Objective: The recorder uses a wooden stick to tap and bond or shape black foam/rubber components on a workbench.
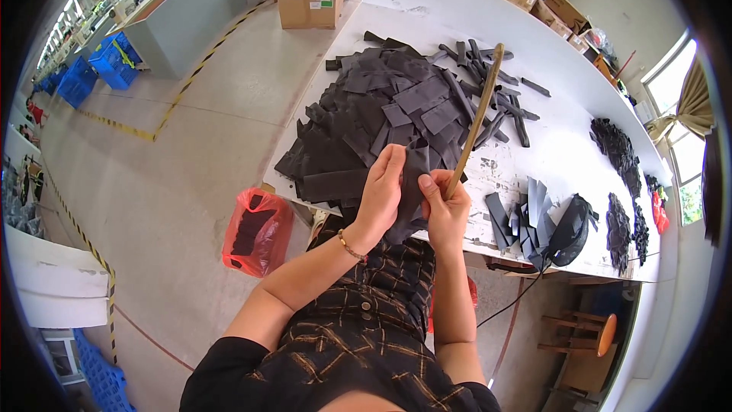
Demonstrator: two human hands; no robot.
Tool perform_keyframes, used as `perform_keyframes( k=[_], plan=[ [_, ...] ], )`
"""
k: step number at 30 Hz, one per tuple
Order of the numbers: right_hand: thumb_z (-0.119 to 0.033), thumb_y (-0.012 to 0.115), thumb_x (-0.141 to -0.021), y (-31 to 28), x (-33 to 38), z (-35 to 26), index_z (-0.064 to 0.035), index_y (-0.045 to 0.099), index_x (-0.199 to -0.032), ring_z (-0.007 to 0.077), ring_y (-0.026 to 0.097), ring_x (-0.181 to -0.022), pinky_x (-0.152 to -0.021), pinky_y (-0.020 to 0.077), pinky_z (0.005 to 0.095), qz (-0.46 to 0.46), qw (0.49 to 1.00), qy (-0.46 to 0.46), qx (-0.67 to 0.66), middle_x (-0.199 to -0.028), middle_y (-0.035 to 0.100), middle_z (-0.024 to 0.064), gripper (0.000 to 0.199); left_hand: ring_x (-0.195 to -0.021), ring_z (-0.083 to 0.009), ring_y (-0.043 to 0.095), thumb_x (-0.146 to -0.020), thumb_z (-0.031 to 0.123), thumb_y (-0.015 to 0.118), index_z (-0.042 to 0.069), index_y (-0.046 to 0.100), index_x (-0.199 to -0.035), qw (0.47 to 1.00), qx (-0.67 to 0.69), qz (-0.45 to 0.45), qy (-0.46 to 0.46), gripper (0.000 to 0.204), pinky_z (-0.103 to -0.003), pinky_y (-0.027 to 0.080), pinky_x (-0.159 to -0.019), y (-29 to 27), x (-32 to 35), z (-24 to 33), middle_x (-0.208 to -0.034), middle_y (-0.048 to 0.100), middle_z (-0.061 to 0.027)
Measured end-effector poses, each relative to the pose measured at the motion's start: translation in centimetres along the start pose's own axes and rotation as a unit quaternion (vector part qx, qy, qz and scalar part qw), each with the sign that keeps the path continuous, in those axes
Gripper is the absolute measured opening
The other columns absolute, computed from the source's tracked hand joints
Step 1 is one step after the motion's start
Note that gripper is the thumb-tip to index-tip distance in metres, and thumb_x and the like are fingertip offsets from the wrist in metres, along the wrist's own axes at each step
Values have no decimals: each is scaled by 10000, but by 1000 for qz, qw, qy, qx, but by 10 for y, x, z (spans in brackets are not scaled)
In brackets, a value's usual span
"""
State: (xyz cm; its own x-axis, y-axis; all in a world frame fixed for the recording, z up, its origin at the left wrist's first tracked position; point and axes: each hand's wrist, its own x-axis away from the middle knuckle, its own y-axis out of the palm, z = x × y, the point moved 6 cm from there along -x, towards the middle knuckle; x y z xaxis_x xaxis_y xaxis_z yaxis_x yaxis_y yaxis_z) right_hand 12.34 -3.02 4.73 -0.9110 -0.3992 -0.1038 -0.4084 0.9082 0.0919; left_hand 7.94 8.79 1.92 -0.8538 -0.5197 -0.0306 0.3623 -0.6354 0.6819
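My left hand [383, 192] is closed on a dark grey fabric strip [412, 183], which hangs between my two hands over the table's near edge. My right hand [445, 212] pinches the right side of the same strip. It also grips the lower end of a long, thin wooden stick [482, 111] that slants up and away to the right. Just beyond my hands lies a large heap of flat dark fabric strips [358, 114]. Several narrow, rolled-looking dark pieces [521, 126] are scattered right of the heap, on the white table [564, 156].
Dark flat pieces [526, 217] and a black pouch-like object [572, 230] with a cord lie at right, near more dark bundles [616, 149]. A red plastic bag [279, 248] stands left of the table. Farther off are a cardboard box [311, 0], blue crates [114, 61] and a stool [606, 334].
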Motion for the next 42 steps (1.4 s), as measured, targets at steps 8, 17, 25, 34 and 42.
perform_keyframes(
  k=[8,17,25,34,42],
  plan=[
    [-160,657,-935,-59,-49,-32,29,623,-945,95,538,-497,-458,399,238,175,969,-112,136,-690,589,31,192,-500,-18,412,-1021,219,504,23,612,-1028,933,-214,-206,-202,224,-185,316,-464,6,63,-48,-610,498,35],
    [-423,421,-1032,-154,-128,-31,-24,628,-1103,33,351,-481,-430,261,201,160,977,-79,117,-604,578,24,455,-600,-126,579,-916,158,643,16,675,-901,826,-510,-144,191,146,-258,478,-570,43,-75,4,-726,626,-50],
    [-221,550,-987,-139,12,79,19,645,-917,71,480,-541,-508,371,262,120,972,51,193,-589,550,16,268,-802,-319,684,-793,280,732,34,696,-806,487,-831,-177,203,249,-411,544,-726,55,-186,-87,-841,688,-149],
    [-160,575,-965,-145,52,69,-18,619,-1036,204,619,-531,-518,463,341,101,956,33,273,-643,635,113,165,-559,-165,665,-772,170,747,11,737,-795,844,-532,-24,60,160,-286,515,-517,29,-195,-30,-671,689,-89],
    [-150,600,-939,-100,55,56,-57,622,-1022,376,635,-593,-537,480,451,63,912,-116,388,-662,631,189,126,-488,-50,478,-756,147,824,25,649,-773,960,-255,108,48,214,-194,378,-434,-3,-147,11,-656,601,0]
  ],
)
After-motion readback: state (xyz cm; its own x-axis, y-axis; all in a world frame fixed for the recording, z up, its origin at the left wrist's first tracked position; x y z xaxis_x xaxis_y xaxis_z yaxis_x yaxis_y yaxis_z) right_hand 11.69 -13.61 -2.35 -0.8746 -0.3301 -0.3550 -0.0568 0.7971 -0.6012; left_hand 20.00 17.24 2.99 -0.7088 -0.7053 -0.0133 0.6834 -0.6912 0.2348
